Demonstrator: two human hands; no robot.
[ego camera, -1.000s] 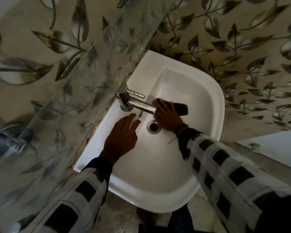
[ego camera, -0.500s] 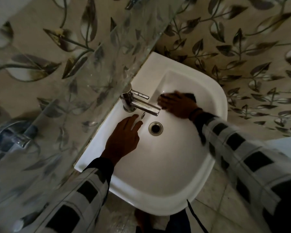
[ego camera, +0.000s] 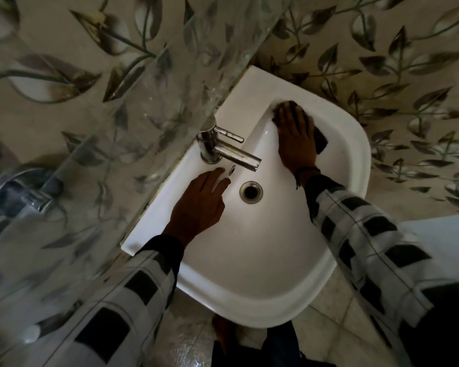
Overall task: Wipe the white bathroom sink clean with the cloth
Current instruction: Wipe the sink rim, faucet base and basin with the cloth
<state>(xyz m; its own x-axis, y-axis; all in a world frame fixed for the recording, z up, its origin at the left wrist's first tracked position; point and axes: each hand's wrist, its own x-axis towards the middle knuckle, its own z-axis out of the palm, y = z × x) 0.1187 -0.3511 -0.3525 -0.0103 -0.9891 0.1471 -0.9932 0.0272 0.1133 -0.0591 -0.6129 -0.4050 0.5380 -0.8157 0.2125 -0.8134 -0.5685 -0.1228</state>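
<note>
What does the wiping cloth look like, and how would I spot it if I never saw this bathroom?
Find the white ceramic bathroom sink against the leaf-patterned wall. In its far corner, past the chrome tap, the right hand presses on a dark cloth. It is the only dark, soft thing in the sink, peeking out beside the hand.

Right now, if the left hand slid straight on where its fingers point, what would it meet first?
Likely the overflow hole in the sink wall, just past the fingertips of the left hand. The faucet spout hangs above that line; depth is unclear.
</note>
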